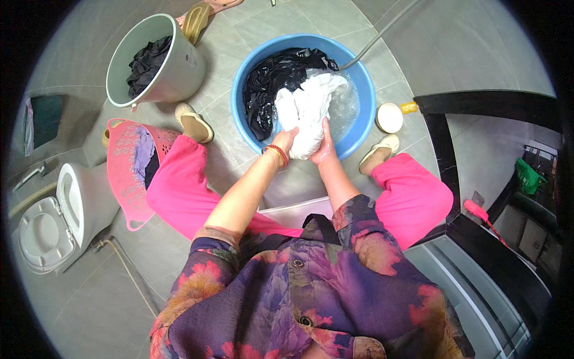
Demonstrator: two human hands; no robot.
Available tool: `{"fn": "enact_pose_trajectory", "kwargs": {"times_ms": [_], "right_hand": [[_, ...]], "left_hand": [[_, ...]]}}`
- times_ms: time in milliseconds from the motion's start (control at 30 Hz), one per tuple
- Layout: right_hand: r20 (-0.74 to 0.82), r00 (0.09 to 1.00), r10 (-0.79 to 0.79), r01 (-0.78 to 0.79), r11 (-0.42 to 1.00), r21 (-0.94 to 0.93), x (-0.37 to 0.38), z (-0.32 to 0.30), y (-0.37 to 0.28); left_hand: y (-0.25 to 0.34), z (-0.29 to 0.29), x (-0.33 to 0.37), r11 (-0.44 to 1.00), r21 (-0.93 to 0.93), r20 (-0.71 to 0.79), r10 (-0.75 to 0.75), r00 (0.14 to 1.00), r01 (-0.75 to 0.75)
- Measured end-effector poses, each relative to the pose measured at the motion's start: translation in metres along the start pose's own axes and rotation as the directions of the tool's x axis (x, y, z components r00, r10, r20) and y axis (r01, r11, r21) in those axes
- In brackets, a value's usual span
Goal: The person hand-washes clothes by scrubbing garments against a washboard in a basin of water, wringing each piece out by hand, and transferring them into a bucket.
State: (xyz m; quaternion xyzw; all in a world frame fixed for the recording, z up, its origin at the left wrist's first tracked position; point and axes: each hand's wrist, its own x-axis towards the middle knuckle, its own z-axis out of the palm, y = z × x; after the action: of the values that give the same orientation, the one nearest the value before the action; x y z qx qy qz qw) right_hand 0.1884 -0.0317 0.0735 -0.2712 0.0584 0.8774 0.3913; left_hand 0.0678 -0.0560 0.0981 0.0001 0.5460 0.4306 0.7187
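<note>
Both hands grip a bunched white wet cloth (306, 113) over the near side of a blue basin (239, 119). My left hand (286, 141), with red and gold bangles at the wrist, is closed on its left edge. On the opposite side, my right hand (324, 146) wraps the cloth's lower right part; some fingers are hidden behind it. The far end of the cloth trails into the water. Soaked black clothing (266, 84) fills the basin's left and far side. Bubbly water (348, 110) shows on the right, where a grey hose (365, 51) reaches in.
A pale green bucket (185, 69) holding dark clothing stands far left, above a pink basket (122, 173) with clothes. A white round container (389, 118) sits right of the basin. A toilet (89, 197) is at left; a black door frame (442, 149) stands right.
</note>
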Motion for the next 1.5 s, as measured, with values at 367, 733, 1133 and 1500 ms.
{"fn": "enact_pose_trajectory", "kwargs": {"times_ms": [367,733,1133,1500], "right_hand": [[-0.106,0.937,0.333,-0.341,0.937,-0.072,-0.023,0.030,-0.001],[0.470,0.882,0.024,-0.137,0.969,0.207,-0.018,0.192,-0.017],[0.043,0.986,0.162,-0.167,0.977,0.130,-0.058,0.109,-0.005],[-0.239,0.959,0.152,-0.018,-0.809,-0.588,0.001,0.100,-0.029]], "left_hand": [[0.041,0.018,0.003,-0.210,0.948,0.288,0.243,0.926,-0.240],[0.071,-0.062,0.023,0.831,-0.537,0.103,0.236,0.966,-0.146],[0.092,0.021,0.014,0.717,-0.693,0.466,0.369,0.804,0.073],[0.045,-0.001,0.071,0.884,0.447,-0.220,0.254,0.942,-0.134]]}}
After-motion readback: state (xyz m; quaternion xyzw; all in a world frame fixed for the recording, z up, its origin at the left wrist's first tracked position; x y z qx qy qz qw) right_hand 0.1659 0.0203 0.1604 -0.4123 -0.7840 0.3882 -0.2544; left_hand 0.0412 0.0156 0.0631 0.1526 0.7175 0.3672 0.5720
